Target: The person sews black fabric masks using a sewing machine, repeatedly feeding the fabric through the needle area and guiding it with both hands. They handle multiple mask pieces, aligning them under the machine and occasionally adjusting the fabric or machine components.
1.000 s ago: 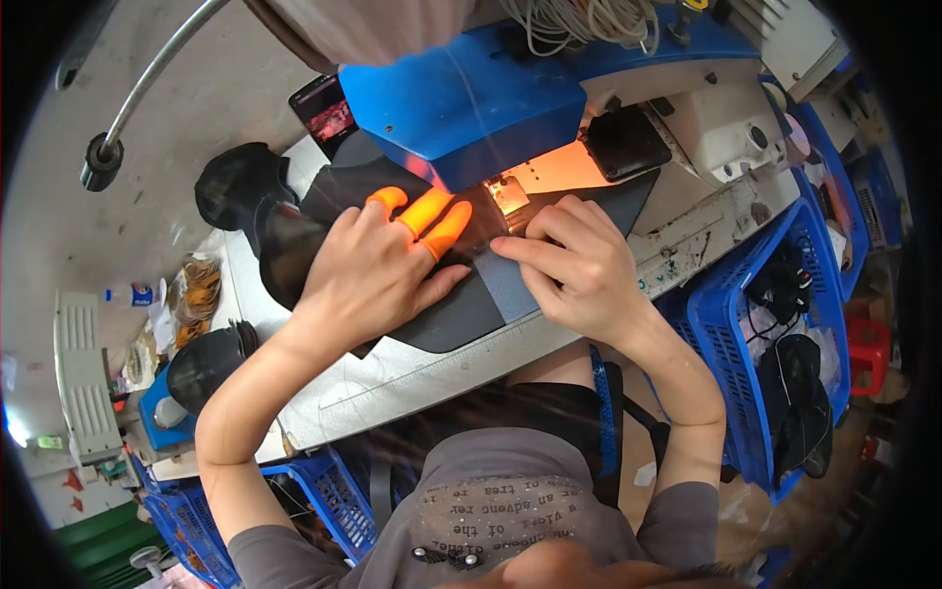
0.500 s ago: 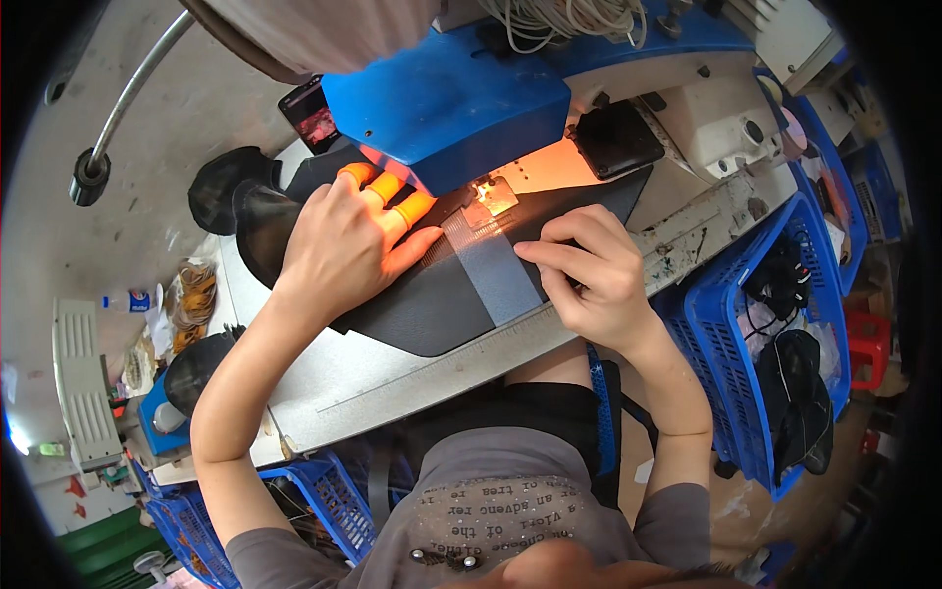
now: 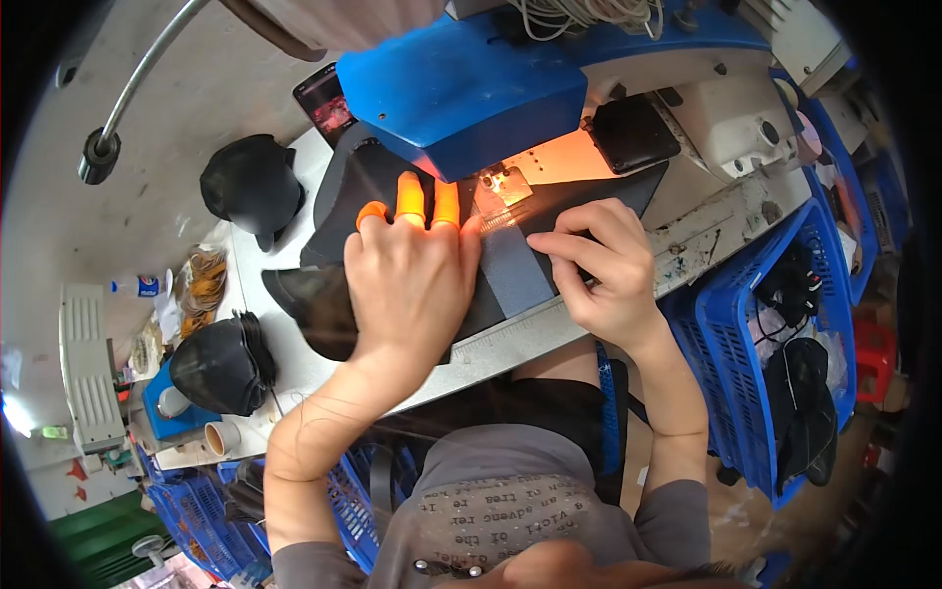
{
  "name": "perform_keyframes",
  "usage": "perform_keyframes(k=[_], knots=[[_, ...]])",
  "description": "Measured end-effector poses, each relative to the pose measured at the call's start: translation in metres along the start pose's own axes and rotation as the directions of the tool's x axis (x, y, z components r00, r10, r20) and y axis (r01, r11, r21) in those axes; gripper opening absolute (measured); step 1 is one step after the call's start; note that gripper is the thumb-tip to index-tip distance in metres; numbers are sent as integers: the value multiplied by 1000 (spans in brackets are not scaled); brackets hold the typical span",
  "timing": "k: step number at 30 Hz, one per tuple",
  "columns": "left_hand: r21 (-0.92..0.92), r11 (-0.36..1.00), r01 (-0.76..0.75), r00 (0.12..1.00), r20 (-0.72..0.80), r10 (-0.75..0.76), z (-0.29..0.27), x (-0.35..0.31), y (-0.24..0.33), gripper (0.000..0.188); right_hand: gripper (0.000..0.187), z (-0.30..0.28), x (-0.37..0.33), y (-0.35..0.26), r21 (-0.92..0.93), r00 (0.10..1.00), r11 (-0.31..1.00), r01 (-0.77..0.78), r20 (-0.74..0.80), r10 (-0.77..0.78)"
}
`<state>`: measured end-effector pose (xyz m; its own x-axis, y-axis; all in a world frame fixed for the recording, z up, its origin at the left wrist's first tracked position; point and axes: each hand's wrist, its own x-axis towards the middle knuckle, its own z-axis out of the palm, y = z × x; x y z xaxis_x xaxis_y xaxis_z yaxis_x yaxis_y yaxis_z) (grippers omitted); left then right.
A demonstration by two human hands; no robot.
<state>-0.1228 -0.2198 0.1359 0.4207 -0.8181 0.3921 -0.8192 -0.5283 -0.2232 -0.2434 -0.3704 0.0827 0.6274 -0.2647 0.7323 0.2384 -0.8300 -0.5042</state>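
A black leather-like sheet (image 3: 373, 177) lies under the head of a blue sewing machine (image 3: 461, 93), lit orange around the needle plate (image 3: 507, 189). A blue-grey strip (image 3: 520, 270) runs from the plate toward me. My left hand (image 3: 407, 275) presses down on the black sheet left of the needle, fingers stretched out and apart. Orange finger covers (image 3: 410, 199) sit on several of its fingertips. Right of the strip, my right hand (image 3: 608, 270) is closed in a pinch by the strip's edge; what the fingertips hold, if anything, is too small to make out.
Black moulded pieces (image 3: 253, 185) rest at the left, with a stacked one (image 3: 221, 363) nearer me. A phone (image 3: 324, 101) leans behind the machine head; a black flat case (image 3: 633, 134) lies right of the needle. Blue baskets (image 3: 702, 324) stand at the right. A metal lamp arm (image 3: 132, 93) hangs upper left.
My left hand has moved right and toward me, closer to the strip, with its fingers now pointing away from me. The black material at the left has shifted. My right hand keeps its pinch.
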Motion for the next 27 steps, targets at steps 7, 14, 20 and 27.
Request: perform_keyframes(k=[7, 14, 20, 27], knots=[[49, 994, 94, 990, 100, -99, 3, 6, 10, 34, 23, -1, -3, 0, 17, 999, 999, -33, -12, 34], [44, 996, 79, 996, 31, -80, 3, -28, -22, 49, 22, 0, -4, 0, 23, 999, 999, -35, -37, 36], [-121, 993, 15, 991, 134, 1, -23, -64, -22, 61, 23, 2, -6, 0, -11, 998, 1000, -29, -48, 28], [-302, 951, -73, 994, 61, 95, -21, -89, -37, 55, 23, 1, -6, -2, -25, 998, 998, -53, -46, 52]])
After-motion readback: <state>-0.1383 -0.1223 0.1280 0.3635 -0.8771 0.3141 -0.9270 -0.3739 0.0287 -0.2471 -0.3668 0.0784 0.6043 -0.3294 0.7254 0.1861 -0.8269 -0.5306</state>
